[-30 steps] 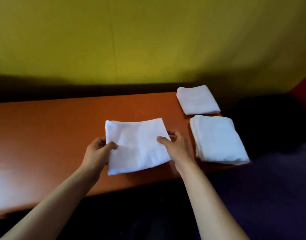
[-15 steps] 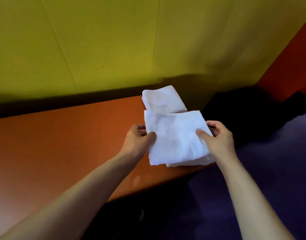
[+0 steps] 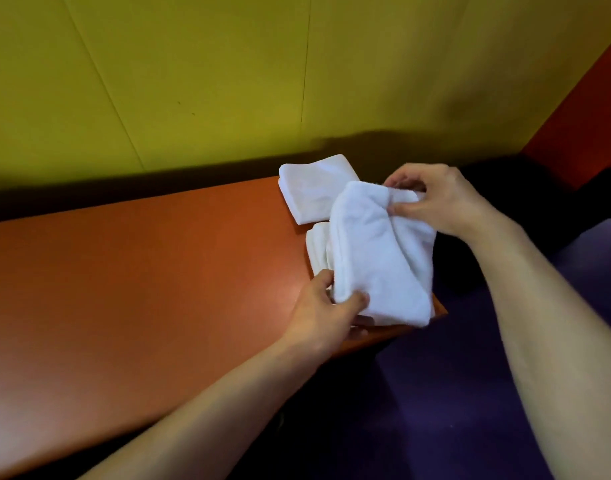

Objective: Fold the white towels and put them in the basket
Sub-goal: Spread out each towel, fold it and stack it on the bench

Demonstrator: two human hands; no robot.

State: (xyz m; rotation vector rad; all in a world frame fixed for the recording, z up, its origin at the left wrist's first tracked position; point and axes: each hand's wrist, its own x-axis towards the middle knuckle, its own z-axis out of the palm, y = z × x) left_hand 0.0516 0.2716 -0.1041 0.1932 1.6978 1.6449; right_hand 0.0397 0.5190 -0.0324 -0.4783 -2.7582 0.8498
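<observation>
I see both hands on one folded white towel point(image 3: 376, 258) at the right end of the orange table point(image 3: 141, 271). My left hand point(image 3: 326, 311) pinches the towel's near-left corner, thumb on top, other fingers tucked beneath it. My right hand point(image 3: 435, 199) grips the far end, thumb and curled fingers bunching the cloth there. The towel bows up in the middle with a crease running from the right hand's pinch. Its near-right corner hangs past the table's right edge.

Under it sits a stack of folded white towels point(image 3: 317, 251), near the table's near-right corner. Only its left side shows, layered edges visible; I cannot tell whether the held towel rests on it fully or is partly lifted off it.

A second folded white towel pile point(image 3: 312, 190) lies at the far-right corner of the table, just beside the stack, its near-right part covered by the held towel.

Yellow-green wall point(image 3: 227, 81) behind the table's far edge, with thin panel seams. Red wall section point(image 3: 588, 109) at the right. Dark purple surface point(image 3: 453, 393) below and right of the table. Dark shape point(image 3: 525, 188) beyond the right hand, too dim to identify.
</observation>
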